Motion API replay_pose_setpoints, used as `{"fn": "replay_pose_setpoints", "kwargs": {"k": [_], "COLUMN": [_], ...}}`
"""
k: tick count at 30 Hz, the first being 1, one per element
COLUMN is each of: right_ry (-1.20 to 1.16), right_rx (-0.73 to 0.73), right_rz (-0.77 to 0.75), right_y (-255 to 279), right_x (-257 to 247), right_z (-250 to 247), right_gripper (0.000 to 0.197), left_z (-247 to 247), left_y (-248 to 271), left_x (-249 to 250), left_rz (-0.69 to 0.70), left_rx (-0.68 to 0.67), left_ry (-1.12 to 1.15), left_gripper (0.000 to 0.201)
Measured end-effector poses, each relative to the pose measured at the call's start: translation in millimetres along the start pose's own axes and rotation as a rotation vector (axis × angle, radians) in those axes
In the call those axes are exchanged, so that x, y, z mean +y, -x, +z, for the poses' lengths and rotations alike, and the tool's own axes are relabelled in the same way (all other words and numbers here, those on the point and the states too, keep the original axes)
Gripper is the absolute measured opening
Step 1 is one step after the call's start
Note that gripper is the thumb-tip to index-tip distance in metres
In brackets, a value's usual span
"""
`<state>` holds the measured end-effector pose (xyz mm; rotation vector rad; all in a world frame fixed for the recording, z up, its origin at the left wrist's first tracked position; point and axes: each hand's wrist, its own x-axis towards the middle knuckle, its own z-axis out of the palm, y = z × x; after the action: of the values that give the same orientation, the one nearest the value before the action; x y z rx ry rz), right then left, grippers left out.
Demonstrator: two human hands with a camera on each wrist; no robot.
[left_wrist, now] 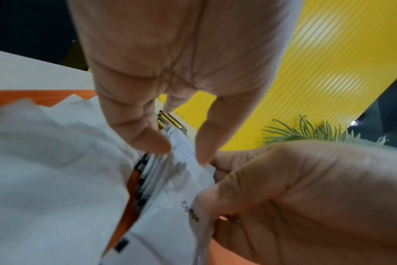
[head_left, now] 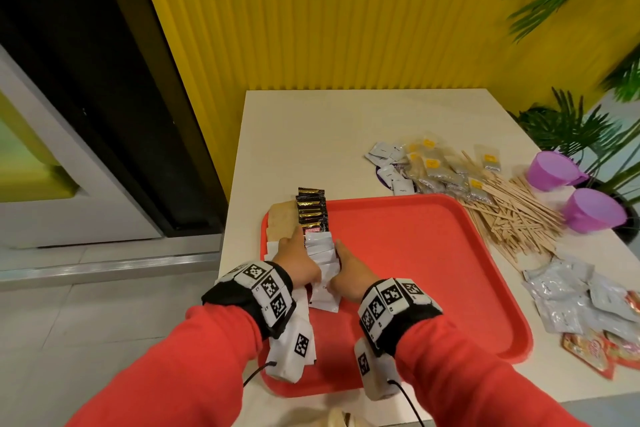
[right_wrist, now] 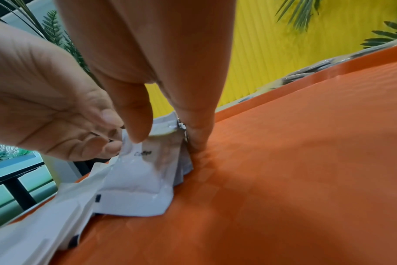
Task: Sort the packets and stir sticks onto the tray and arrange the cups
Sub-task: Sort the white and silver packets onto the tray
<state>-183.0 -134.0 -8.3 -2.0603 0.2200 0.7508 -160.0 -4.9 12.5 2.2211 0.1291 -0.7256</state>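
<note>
A red tray (head_left: pixel 415 270) lies on the table in front of me. Along its left side runs a row of black-and-gold packets (head_left: pixel 311 211), then overlapping white coffee packets (head_left: pixel 320 250). My left hand (head_left: pixel 298 260) is on the left of the white row and my right hand (head_left: pixel 349 270) on the right. In the left wrist view, the left hand (left_wrist: pixel 179 148) pinches the tops of the white packets (left_wrist: pixel 175 197). In the right wrist view, the right hand (right_wrist: pixel 165 136) holds the front packet (right_wrist: pixel 136 179), thumb on top and fingers against its side. Wooden stir sticks (head_left: pixel 512 215) and two purple cups (head_left: pixel 554 172) sit off the tray to the right.
Tea bags with yellow labels (head_left: pixel 436 166) and small white packets (head_left: pixel 384 152) lie behind the tray. Silver packets (head_left: pixel 561 291) and red-orange sachets (head_left: pixel 595 350) lie at its right. Long white packets (head_left: pixel 270 250) and a brown sheet (head_left: pixel 282 222) lie along the tray's left edge.
</note>
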Motion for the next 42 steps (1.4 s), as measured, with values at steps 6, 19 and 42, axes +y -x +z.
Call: {"fn": "replay_pose_setpoints", "kwargs": {"k": [6, 19, 42], "right_ry": [-0.477, -0.877, -0.795], "right_rx": [-0.003, -0.111, -0.133], "right_rz": [0.004, -0.043, -0.082], "right_y": [-13.6, -10.8, 0.8], "right_x": [10.2, 1.0, -14.9], "right_z": [-0.4, -0.6, -12.3], "right_gripper": [0.049, 0.056, 0.057], "left_z": [-0.1, 25.9, 16.4], "left_y": [14.7, 3.4, -3.6], "left_x": [5.2, -5.4, -2.3], "left_rz": [0.122, 0.047, 0.129], "left_rx": [0.045, -0.037, -0.096], "left_ry": [0.759, 1.219, 1.179], "left_gripper": [0.016, 0.047, 0.042]}}
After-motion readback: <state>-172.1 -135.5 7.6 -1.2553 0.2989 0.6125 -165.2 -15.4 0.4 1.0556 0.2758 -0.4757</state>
